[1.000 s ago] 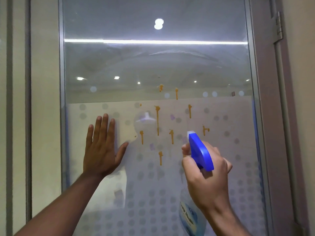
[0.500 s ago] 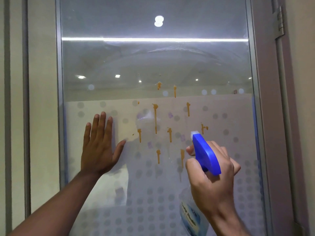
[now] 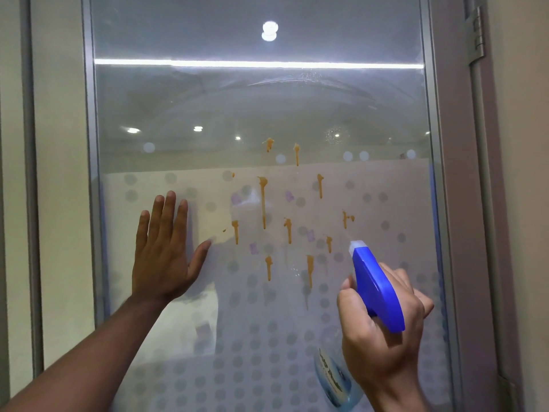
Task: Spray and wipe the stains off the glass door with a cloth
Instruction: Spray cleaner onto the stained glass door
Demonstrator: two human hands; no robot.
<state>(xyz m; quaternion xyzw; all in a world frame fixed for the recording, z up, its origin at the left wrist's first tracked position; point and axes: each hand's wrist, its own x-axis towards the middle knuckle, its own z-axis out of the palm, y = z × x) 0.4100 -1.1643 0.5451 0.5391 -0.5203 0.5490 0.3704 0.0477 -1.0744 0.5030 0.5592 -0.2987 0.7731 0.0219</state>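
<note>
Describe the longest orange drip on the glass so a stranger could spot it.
On the glass door, find the orange stains between the left hand and the spray bottle. The longest drip starts upper middle in that cluster. It is one thin streak, far longer than its stubby neighbours.

the spray bottle (image 3: 335, 382) label carries print, but it is too blurred to read.
</note>
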